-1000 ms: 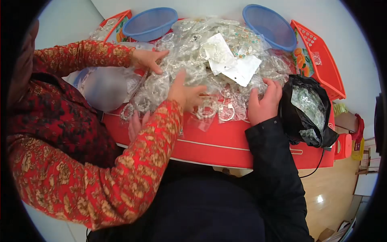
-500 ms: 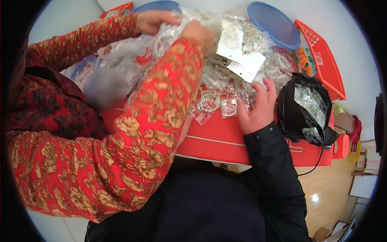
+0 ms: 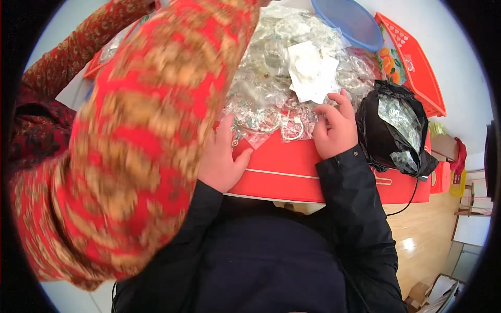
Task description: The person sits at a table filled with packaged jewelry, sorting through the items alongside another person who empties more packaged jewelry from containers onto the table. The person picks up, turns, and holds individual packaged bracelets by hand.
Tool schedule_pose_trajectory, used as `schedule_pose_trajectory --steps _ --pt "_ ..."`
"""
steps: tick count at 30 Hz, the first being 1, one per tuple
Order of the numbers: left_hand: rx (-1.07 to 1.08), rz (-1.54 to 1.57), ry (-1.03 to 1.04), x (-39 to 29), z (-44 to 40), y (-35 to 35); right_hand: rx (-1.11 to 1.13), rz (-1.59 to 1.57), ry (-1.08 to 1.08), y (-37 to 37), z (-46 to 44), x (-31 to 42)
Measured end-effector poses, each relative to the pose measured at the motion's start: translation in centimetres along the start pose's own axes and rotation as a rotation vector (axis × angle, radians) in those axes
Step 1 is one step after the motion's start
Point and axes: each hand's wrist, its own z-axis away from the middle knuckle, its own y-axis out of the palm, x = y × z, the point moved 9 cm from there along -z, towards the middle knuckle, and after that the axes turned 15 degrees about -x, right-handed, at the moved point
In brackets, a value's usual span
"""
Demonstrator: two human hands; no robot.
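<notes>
Patterned sleeve (image 3: 146, 115) in leftward path

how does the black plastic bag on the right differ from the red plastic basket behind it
The black plastic bag is crumpled and soft-looking, while the red plastic basket has stiff, straight-looking walls. The bag's surface is black; the basket's is red, with a picture of oranges. The bag sits just beside the right hand, the basket farther back. Both are open-topped.
</notes>
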Motion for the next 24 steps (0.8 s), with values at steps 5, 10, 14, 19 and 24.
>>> schedule_pose_trajectory --steps 5,10,14,19,24 --pt "-0.006 -0.013 0.362 -5.3 -0.1 -0.6 0.051 0.032 -0.026 0.7 0.6 0.1" --pt "0.059 -0.121 0.527 -7.0 -0.1 0.6 0.073 0.059 -0.025 0.7 0.5 0.8" --pt "0.063 -0.124 0.536 -7.0 -0.5 1.7 0.083 0.136 -0.068 0.8 0.7 1.1" --pt "0.061 -0.094 0.467 -7.6 -1.2 1.3 0.054 0.219 -0.084 0.1 1.2 1.9" --pt "0.061 -0.148 0.605 -8.9 -0.4 1.9 0.038 0.224 0.015 -0.6 1.5 1.2"
